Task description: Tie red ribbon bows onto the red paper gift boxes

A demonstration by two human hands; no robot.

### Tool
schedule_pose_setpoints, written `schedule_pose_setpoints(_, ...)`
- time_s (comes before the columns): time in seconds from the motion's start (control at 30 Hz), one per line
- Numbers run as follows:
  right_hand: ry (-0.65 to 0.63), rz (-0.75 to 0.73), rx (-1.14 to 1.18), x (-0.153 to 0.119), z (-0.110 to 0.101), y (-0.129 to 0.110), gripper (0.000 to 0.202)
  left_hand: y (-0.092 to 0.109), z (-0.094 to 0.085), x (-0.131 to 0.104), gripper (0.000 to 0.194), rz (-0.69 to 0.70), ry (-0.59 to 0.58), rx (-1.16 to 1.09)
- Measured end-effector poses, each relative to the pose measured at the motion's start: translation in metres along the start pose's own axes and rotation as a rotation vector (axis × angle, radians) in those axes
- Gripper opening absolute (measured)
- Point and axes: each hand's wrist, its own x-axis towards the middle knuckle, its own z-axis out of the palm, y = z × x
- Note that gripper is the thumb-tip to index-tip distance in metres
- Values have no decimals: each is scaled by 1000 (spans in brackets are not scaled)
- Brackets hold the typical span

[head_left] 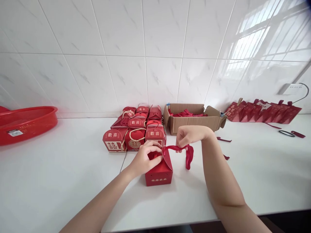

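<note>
A red gift box (pixel 159 176) with gold lettering stands upright near the front of the table. My left hand (pixel 147 157) is closed around the box's top, fingers bent over its upper flaps. From the top right of the box a red ribbon (pixel 189 157) runs out sideways, its loose end hanging down. My right hand (pixel 183 139) pinches that ribbon to the right of the box, wrist bent. Part of the box top is hidden by my left fingers. Just behind stand several finished-looking red boxes (pixel 115 139), some with cord handles.
An open cardboard box (pixel 191 124) with red ribbons inside stands against the tiled wall. At the left is a red plastic basket (pixel 31 124). Several flat red bags (pixel 264 111) lean at the right, near a black ring (pixel 286 133). Ribbon scraps (pixel 224 139) lie on the table.
</note>
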Motion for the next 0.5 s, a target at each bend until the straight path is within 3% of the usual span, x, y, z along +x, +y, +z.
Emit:
schedule_pose_setpoints(0.23,-36,-124,-53,5,2,0,19,2,2,-2,10,15,17,-5)
schedule_pose_setpoints(0.5,-28,-28,-147,10,5,1,15,4,5,-2,11,-9,71,-18)
